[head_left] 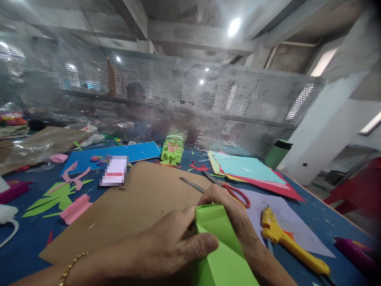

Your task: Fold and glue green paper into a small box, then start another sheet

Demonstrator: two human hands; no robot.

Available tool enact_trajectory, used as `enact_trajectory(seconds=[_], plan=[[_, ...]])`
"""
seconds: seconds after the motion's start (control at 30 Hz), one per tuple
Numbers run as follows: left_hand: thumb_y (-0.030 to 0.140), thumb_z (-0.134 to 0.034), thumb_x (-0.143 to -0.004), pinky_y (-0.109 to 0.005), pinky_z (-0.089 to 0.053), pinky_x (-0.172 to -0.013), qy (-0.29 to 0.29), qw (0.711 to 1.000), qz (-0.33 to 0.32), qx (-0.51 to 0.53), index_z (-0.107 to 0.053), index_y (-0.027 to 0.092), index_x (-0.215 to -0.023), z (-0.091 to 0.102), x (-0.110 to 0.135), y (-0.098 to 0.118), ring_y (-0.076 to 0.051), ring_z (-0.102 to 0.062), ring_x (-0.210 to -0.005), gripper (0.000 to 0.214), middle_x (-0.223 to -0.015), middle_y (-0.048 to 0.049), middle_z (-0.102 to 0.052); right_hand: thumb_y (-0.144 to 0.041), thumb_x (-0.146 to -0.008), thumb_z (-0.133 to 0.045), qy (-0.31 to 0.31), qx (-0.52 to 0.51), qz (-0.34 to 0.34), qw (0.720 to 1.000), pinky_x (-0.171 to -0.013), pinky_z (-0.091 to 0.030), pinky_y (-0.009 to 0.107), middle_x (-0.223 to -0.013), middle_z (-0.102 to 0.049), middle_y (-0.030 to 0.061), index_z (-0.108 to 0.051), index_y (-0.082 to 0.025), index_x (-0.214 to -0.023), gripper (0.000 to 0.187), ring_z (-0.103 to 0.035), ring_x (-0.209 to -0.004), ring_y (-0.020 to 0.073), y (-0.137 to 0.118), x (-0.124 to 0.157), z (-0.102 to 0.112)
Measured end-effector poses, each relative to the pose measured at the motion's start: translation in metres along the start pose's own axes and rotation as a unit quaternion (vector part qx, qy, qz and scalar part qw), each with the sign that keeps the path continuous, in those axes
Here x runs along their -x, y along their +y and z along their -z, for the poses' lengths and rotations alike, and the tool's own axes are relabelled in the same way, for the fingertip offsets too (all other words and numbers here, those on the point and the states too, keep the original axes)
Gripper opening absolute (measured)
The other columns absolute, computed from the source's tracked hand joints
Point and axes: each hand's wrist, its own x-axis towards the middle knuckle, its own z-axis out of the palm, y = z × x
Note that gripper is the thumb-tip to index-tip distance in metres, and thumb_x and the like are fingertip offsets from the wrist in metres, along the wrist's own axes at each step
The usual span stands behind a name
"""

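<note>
Bright green paper, folded into a box-like shape with creased sides, is held over the front of a cardboard sheet. My left hand grips its left side, thumb pressed on top and the other fingers mostly hidden. Against the far right side of the paper is my right hand, with bent fingers partly hidden behind it. Red-handled scissors lie just beyond my right hand. A metal blade rests on the cardboard near my right fingers.
At right lie a yellow glue gun and a purple tool. Colored paper sheets and a green bottle stand farther back. A green paper basket sits mid-table. Green scraps and pink scraps litter the left.
</note>
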Motion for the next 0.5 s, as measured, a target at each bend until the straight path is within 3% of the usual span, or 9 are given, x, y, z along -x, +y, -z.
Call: enact_trajectory(seconds=[0.5], plan=[[0.064,-0.049,-0.095,-0.041,-0.045,-0.099,-0.006,1.0,-0.008,0.005,-0.058,0.014,-0.127,0.0032,0.002,0.0012,-0.026,-0.06,-0.101,0.059,-0.115,-0.0113,-0.065,-0.041,-0.086,-0.066,-0.03,-0.014,-0.005,0.999,-0.071,-0.039,0.034,-0.082,-0.058,-0.0021,-0.056,-0.025,-0.094,0.02,-0.053,-0.075,0.0186,0.0075,0.0051,0.0033]])
